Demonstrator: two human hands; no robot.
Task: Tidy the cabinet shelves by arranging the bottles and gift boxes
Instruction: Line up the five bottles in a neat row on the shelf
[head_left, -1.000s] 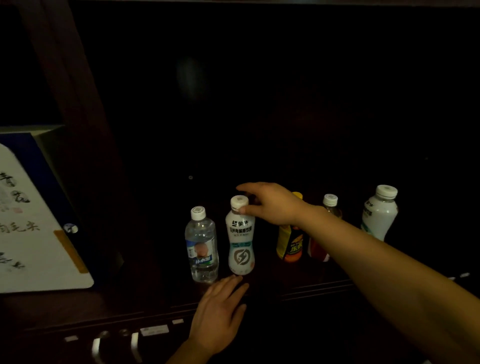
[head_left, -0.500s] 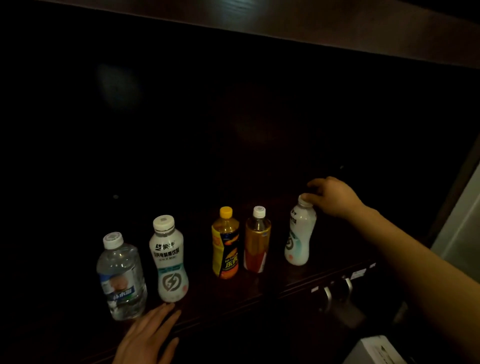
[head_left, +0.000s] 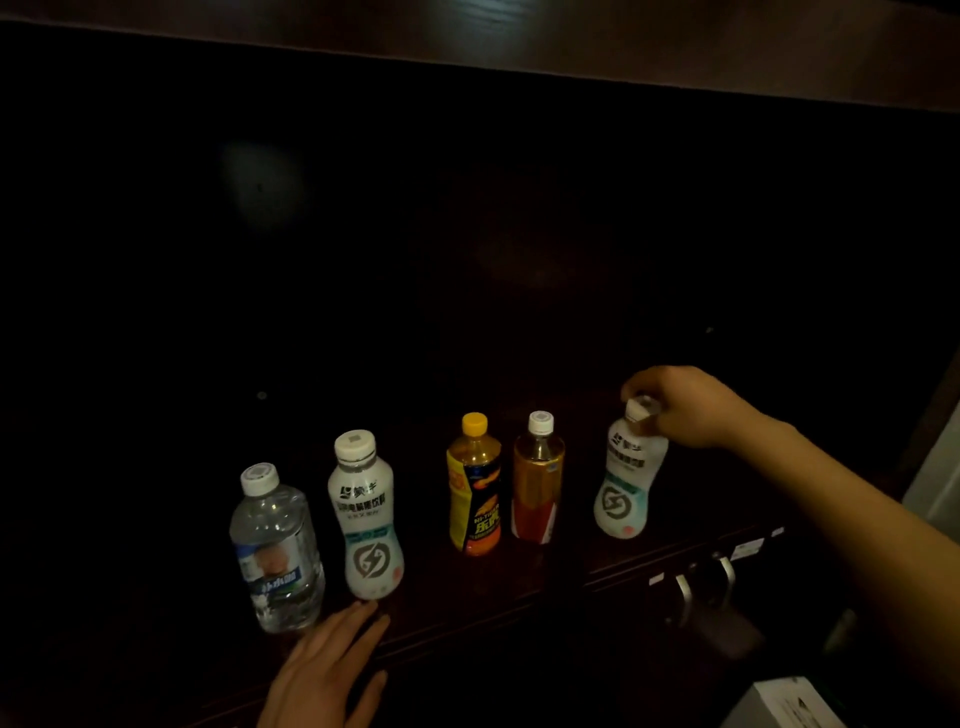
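Note:
Several bottles stand in a row on the dark cabinet shelf (head_left: 519, 582). From the left: a clear water bottle (head_left: 275, 551), a white drink bottle (head_left: 366, 514), a yellow-capped orange bottle (head_left: 474, 486), an amber tea bottle (head_left: 537, 478) and a second white bottle (head_left: 626, 473). My right hand (head_left: 685, 405) grips the cap of that rightmost white bottle, which leans slightly. My left hand (head_left: 332, 675) lies flat, fingers apart, on the shelf's front edge below the two left bottles.
The shelf's back is very dark. Metal handles (head_left: 701, 587) sit on the cabinet front below the shelf at the right. A white box corner (head_left: 779, 706) shows at the bottom right. A wooden board (head_left: 623, 41) runs along the top.
My right hand went from the left white bottle's cap over to the rightmost white bottle and now holds its cap. The view swung right; the left hand stayed on the shelf edge.

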